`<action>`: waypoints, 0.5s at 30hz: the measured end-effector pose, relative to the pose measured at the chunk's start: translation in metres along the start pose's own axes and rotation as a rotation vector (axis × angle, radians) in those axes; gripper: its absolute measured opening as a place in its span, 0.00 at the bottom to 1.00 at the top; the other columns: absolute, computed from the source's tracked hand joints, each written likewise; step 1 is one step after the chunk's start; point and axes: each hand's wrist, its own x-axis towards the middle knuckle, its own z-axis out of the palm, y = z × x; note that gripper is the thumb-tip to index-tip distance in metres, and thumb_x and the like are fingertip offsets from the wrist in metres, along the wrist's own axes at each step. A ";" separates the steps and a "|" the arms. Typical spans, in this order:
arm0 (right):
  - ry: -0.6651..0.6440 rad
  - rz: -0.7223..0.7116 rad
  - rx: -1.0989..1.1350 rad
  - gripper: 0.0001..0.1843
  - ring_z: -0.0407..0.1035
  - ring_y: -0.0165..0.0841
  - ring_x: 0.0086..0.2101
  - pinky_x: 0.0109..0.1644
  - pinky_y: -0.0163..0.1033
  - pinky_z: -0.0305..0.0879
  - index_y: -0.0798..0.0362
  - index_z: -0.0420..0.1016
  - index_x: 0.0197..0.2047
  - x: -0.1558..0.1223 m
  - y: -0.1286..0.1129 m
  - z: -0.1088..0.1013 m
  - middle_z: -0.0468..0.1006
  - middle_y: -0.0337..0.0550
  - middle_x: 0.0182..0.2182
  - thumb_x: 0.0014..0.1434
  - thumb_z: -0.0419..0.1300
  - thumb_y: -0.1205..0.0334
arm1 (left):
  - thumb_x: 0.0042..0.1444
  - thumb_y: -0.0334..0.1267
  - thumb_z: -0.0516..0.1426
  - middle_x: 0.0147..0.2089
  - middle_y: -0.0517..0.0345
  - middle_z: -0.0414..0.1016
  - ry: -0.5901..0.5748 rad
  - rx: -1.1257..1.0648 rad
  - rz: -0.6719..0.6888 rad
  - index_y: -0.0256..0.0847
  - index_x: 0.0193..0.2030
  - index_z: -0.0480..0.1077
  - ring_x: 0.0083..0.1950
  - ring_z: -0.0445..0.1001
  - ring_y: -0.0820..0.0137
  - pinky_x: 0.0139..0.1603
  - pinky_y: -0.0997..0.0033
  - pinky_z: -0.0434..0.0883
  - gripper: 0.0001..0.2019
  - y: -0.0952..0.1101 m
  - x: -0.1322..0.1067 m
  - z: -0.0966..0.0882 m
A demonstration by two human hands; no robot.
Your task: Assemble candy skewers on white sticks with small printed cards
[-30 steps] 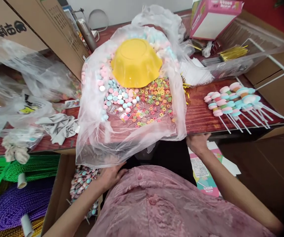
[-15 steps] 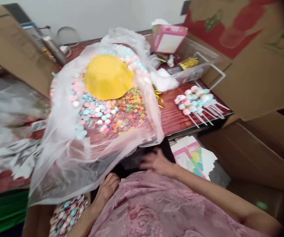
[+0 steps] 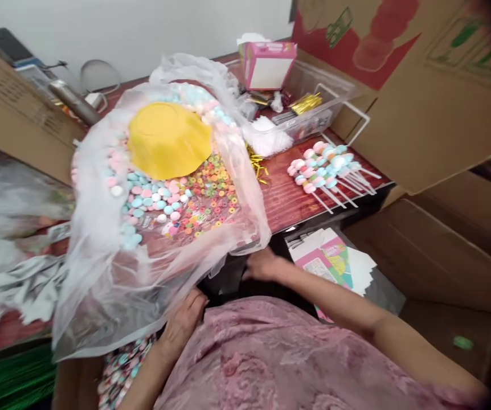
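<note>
My left hand (image 3: pixel 187 314) rests by my lap below the table's front edge, its fingers curled over; what lies under them is hidden. Under the same edge, my right hand (image 3: pixel 263 265) reaches against something black and shiny (image 3: pixel 227 274), fingers drawn together and their tips out of sight. Above both hands, a sheer white plastic sheet (image 3: pixel 95 285) hangs off the table. On it lie pink, blue and white candies (image 3: pixel 155 196), small colourful rings (image 3: pixel 211 196) and an upside-down yellow bowl (image 3: pixel 168 136).
Candy skewers on white sticks (image 3: pixel 324 165) lie on the table's right. Behind them is a clear plastic bin (image 3: pixel 314 122) with a pink box (image 3: pixel 270 65). Printed cards (image 3: pixel 331 259) sit lower right, near an open cardboard box (image 3: pixel 442 250). A box of candies (image 3: pixel 121 370) stands lower left.
My right hand has moved slightly down and in under the table edge, its spread fingers drawing together. The left hand has hardly moved. The view has shifted a little to the right.
</note>
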 end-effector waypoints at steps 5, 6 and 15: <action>-0.009 -0.133 -0.282 0.19 0.65 0.46 0.59 0.65 0.60 0.56 0.61 0.80 0.45 0.046 0.039 -0.059 0.76 0.61 0.50 0.71 0.50 0.58 | 0.70 0.41 0.50 0.49 0.46 0.75 0.171 0.179 -0.271 0.41 0.50 0.72 0.53 0.72 0.56 0.56 0.52 0.71 0.12 -0.005 -0.040 -0.016; -0.004 -0.167 -0.326 0.20 0.63 0.48 0.60 0.64 0.63 0.56 0.61 0.79 0.47 0.037 0.046 -0.061 0.74 0.63 0.52 0.70 0.50 0.57 | 0.69 0.43 0.50 0.51 0.45 0.74 0.085 0.209 -0.307 0.43 0.51 0.73 0.54 0.72 0.54 0.56 0.50 0.71 0.14 -0.007 -0.053 -0.015; -0.217 -0.509 -0.470 0.21 0.64 0.41 0.59 0.66 0.60 0.53 0.38 0.79 0.52 -0.088 0.123 -0.046 0.75 0.42 0.55 0.66 0.53 0.40 | 0.66 0.49 0.52 0.61 0.38 0.67 -0.001 0.323 -0.463 0.42 0.56 0.75 0.67 0.59 0.43 0.63 0.39 0.62 0.19 -0.011 -0.098 0.012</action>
